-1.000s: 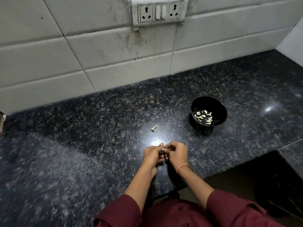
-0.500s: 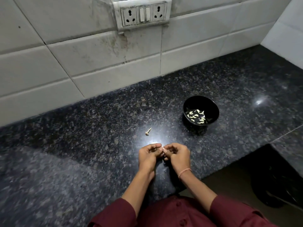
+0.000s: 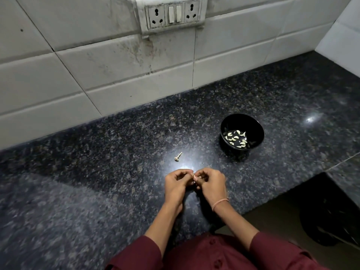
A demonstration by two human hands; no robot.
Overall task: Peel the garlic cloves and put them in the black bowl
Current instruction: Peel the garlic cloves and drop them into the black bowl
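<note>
My left hand (image 3: 176, 185) and my right hand (image 3: 211, 185) meet over the dark granite counter (image 3: 97, 182), fingers curled. Between their fingertips they pinch a small pale garlic clove (image 3: 194, 177), mostly hidden by the fingers. The black bowl (image 3: 251, 124) stands on the counter up and to the right of my hands and holds several peeled white cloves (image 3: 236, 141). A small garlic stem piece (image 3: 177, 156) lies on the counter just beyond my left hand.
A white tiled wall (image 3: 116, 71) with a socket panel (image 3: 172, 14) backs the counter. The counter's front edge runs at the lower right, with a dark bin (image 3: 331, 217) on the floor below it.
The camera view has shifted, so the scene sits differently in frame. My hands stay together on the clove, with only small finger movements.
</note>
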